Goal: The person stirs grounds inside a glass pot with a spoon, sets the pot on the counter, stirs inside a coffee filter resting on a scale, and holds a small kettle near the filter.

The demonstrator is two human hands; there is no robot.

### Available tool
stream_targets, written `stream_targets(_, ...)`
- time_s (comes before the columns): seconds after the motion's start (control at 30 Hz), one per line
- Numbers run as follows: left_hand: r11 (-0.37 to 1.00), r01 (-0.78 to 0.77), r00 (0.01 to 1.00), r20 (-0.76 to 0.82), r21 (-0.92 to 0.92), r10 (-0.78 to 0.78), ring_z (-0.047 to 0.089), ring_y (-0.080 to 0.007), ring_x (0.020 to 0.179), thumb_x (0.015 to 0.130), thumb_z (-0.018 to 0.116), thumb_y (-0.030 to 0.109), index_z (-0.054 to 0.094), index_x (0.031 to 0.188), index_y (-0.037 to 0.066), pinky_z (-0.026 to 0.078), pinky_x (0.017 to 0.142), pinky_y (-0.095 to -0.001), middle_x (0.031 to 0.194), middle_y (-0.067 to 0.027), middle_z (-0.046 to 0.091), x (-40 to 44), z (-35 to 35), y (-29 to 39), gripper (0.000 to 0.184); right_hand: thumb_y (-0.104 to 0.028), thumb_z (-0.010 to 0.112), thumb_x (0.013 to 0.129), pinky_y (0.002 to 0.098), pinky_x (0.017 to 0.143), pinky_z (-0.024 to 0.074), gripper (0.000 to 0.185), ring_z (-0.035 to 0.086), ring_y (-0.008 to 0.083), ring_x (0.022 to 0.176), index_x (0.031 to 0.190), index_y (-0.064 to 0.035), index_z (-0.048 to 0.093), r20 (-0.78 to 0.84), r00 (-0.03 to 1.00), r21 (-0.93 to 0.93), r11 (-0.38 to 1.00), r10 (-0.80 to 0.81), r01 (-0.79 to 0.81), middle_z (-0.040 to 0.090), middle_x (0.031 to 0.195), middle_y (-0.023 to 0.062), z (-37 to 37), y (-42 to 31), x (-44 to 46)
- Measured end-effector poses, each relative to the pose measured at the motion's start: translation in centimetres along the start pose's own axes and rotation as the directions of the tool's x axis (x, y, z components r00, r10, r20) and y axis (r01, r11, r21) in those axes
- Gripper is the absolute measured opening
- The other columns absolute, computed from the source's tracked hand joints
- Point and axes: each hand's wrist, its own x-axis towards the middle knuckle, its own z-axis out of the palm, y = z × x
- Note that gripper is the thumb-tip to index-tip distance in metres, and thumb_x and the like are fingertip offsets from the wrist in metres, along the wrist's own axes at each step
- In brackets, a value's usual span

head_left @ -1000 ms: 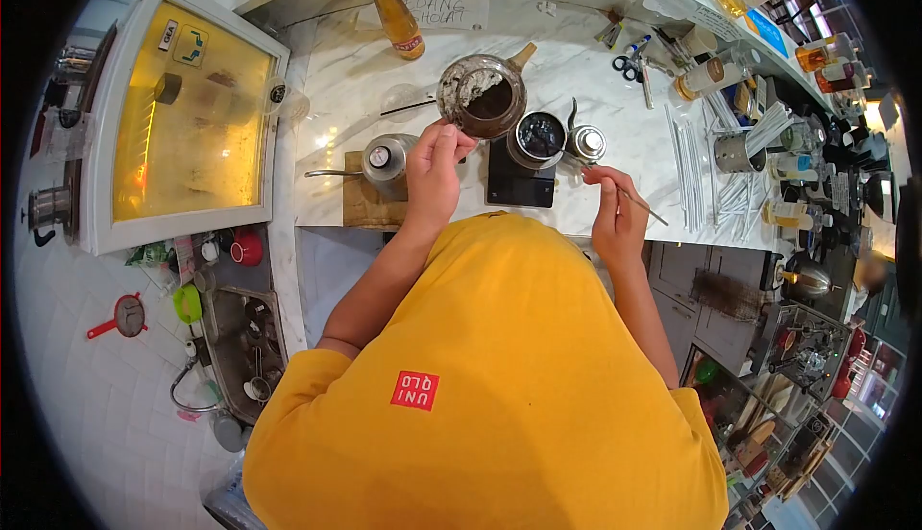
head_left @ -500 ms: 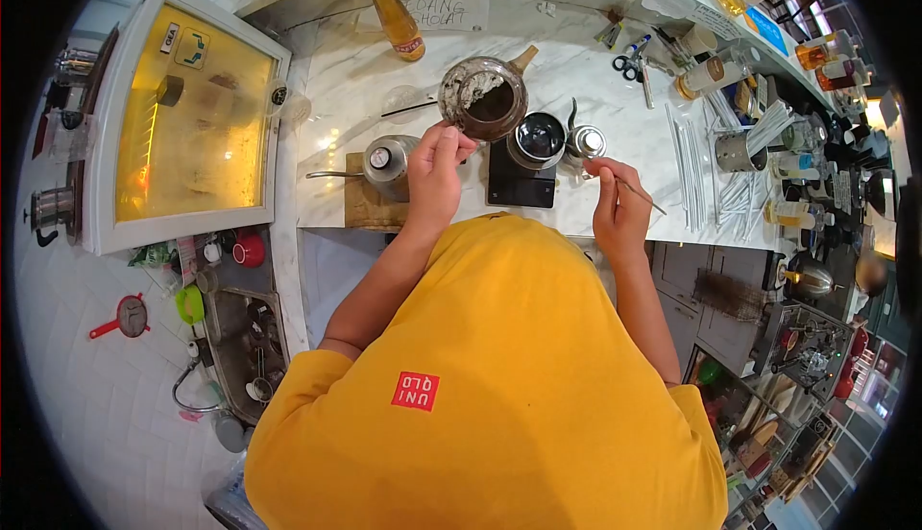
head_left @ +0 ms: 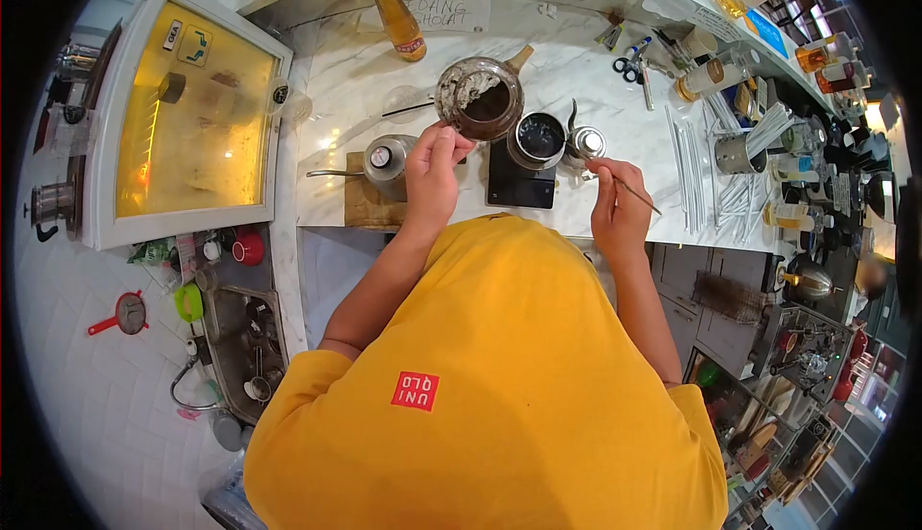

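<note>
The pot (head_left: 480, 98) is over the middle of the bench (head_left: 624, 146), dark inside, with a pale, lumpy patch on one side and a wooden handle pointing away from the person. The left hand (head_left: 432, 175) pinches its near edge between thumb and fingers; whether the pot touches the bench is hard to tell. Just beside it, the cup (head_left: 538, 139) of dark liquid stands on the black scale (head_left: 520, 184). The right hand (head_left: 619, 205) pinches a thin rod (head_left: 636, 193) slanting toward the small kettle (head_left: 588, 141), right of the cup; the rod's far tip is unclear. Left of the scale, the big kettle (head_left: 386, 167) sits on a wooden board (head_left: 370, 211). Farther out, the bottle (head_left: 396, 13) stands near the back, scissors (head_left: 629, 61) lie at the right, and loose straws (head_left: 685, 170) lie near a metal holder (head_left: 738, 154).
</note>
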Motion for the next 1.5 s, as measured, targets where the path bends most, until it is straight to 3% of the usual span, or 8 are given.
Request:
stream_targets(0.2,1.000,-0.015,1.000,-0.020,-0.019,0.014,0.064,-0.0141,0.090,0.108,0.049,0.020,0.063,0.091,-0.001,0.055,0.088,-0.0304,0.095,-0.0045,0.063,0.2,0.0,0.2,0.030,-0.001,0.057,0.100,0.0346,0.076,0.0514,0.012,0.065,0.0272,0.088,0.102,-0.0017,0.069,0.062,0.996,0.075,0.995,-0.065,0.061,0.071,0.095,0.0106,0.4,-0.2,-0.4)
stream_targets(0.4,1.000,-0.001,1.000,-0.022,-0.005,0.001,0.064,-0.0140,0.091,0.108,0.049,0.019,0.063,0.091,-0.001,0.055,0.089,-0.0306,0.095,-0.0046,0.062,-0.1,-0.2,0.3,0.030,-0.001,0.057,0.100,0.0332,0.075,0.0509,0.012,0.065,0.0273,0.087,0.103,-0.0010,0.069,0.059,0.997,0.051,0.998,0.043,-0.046,0.070,0.094,0.0109,-0.1,0.3,-0.1)
stream_targets(0.6,0.999,-0.021,1.000,-0.021,-0.031,0.020,0.063,-0.0142,0.091,0.108,0.049,0.020,0.063,0.091,-0.001,0.054,0.088,-0.0306,0.095,-0.0048,0.062,0.4,-0.2,0.1,0.030,-0.002,0.056,0.102,0.0324,0.074,0.0510,0.013,0.065,0.0248,0.086,0.105,-0.0010,0.069,0.068,0.995,0.110,0.992,-0.073,0.065,0.071,0.096,0.0119,-0.2,-0.5,-0.2)
stream_targets(0.8,0.999,-0.010,0.999,-0.043,-0.031,0.009,0.064,-0.0158,0.092,0.108,0.048,0.020,0.063,0.090,-0.002,0.055,0.089,-0.0323,0.093,-0.0057,0.063,0.3,-0.2,0.3,0.031,-0.003,0.057,0.102,0.0323,0.073,0.0518,0.013,0.066,0.0255,0.085,0.106,-0.0012,0.069,0.068,0.997,0.069,0.997,0.023,-0.028,0.070,0.096,0.0122,-0.1,0.6,0.0)
stream_targets(1.0,1.000,-0.001,0.999,-0.047,-0.026,-0.001,0.065,-0.0173,0.092,0.107,0.048,0.018,0.062,0.089,-0.002,0.055,0.089,-0.0330,0.094,-0.0067,0.063,0.4,-0.3,0.3,0.031,-0.003,0.055,0.103,0.0322,0.074,0.0526,0.014,0.068,0.0248,0.087,0.109,-0.0012,0.068,0.128,0.989,0.114,0.992,-0.072,0.057,0.070,0.099,0.0129,-0.9,0.1,-0.5)
stream_targets(1.27,0.999,-0.006,1.000,0.009,-0.036,0.006,0.064,-0.0178,0.096,0.106,0.048,0.016,0.063,0.084,-0.003,0.055,0.092,-0.0344,0.106,-0.0082,0.061,0.4,-0.5,-0.1,0.033,-0.005,0.053,0.104,0.0316,0.080,0.0528,0.016,0.069,0.0237,0.091,0.111,-0.0013,0.067,0.184,0.983,0.128,0.991,0.021,-0.046,0.071,0.103,0.0134,-0.9,0.4,0.4)
stream_targets(1.5,0.999,0.010,1.000,-0.009,-0.033,-0.010,0.064,-0.0181,0.095,0.106,0.049,0.015,0.063,0.085,-0.004,0.055,0.092,-0.0348,0.106,-0.0078,0.060,0.6,-0.4,0.0,0.031,-0.005,0.052,0.104,0.0308,0.081,0.0526,0.018,0.069,0.0227,0.093,0.112,-0.0007,0.067,0.264,0.964,0.162,0.984,0.035,-0.080,0.072,0.104,0.0138,-1.6,0.0,0.1)
